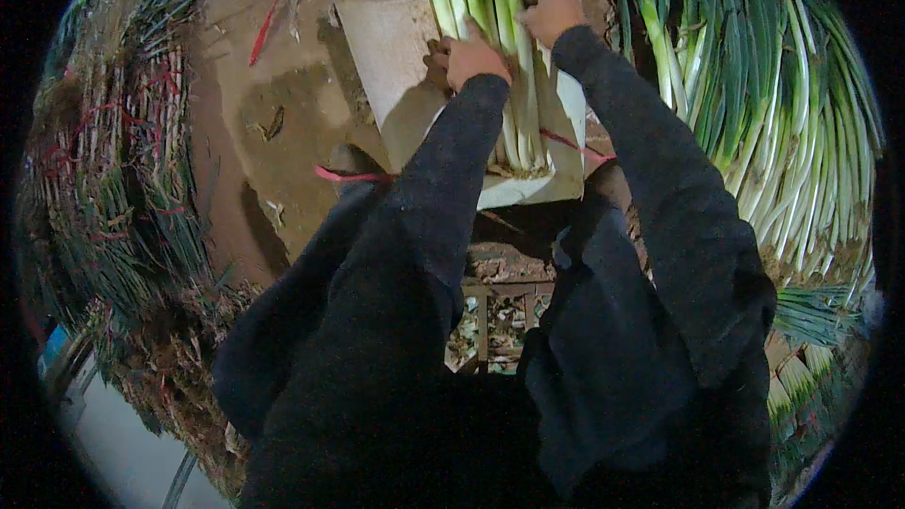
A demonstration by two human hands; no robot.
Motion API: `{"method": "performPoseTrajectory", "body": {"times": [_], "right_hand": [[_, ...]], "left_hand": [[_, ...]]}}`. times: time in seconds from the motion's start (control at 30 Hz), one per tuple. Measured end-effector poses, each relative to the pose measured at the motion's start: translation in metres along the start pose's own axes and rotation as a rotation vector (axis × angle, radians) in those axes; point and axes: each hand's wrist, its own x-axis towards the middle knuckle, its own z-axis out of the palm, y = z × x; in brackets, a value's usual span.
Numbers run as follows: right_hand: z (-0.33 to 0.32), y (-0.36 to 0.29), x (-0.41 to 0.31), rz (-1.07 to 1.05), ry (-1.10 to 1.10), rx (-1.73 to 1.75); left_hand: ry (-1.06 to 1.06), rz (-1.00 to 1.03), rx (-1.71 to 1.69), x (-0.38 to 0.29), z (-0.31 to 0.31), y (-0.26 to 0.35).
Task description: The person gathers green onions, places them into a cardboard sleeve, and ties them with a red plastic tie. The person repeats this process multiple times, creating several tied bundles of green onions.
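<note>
Several leeks [522, 106], white stalks towards me and green leaves away, lie on a pale board [389, 49] in front of my knees. My left hand [475, 60] rests at the left side of the stalks, its fingers bent; part of it is in shadow, and its hold is not clear. At the right side of the leeks, near where the leaves start, is my right hand [553, 10] with curled fingers; whether it grips a leaf or stalk cannot be told. A red tie [576, 146] passes by the lower stalks on the right, and another red tie [353, 175] lies by my left knee.
A large heap of leeks [763, 106] lies along the right. On the left is a long pile of untrimmed, soil-covered stalks [120, 134] with red ties. Another red tie [279, 3] lies on the brown ground [283, 106]. A slatted frame [483, 325] shows between my legs.
</note>
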Motion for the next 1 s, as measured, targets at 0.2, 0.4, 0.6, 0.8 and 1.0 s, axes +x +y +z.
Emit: {"method": "performPoseTrajectory", "body": {"times": [0.2, 0.4, 0.6, 0.8, 1.0], "right_hand": [[0.007, -0.008, -0.005, 0.094, -0.073, -0.015], [0.010, -0.016, -0.011, 0.228, -0.087, 0.039], [0.021, -0.020, -0.024, 0.238, -0.158, 0.030], [0.034, -0.005, -0.036, 0.227, -0.152, -0.014], [0.062, 0.001, -0.035, 0.377, -0.203, 0.095]], "left_hand": [[-0.012, 0.006, -0.008, 0.001, -0.001, -0.002], [-0.098, 0.017, 0.074, 0.015, 0.009, -0.006], [-0.106, 0.346, 0.307, 0.036, 0.017, -0.033], [-0.111, 0.409, 0.170, 0.015, 0.026, -0.041], [-0.015, 0.599, 0.511, 0.045, 0.079, -0.082]]}}
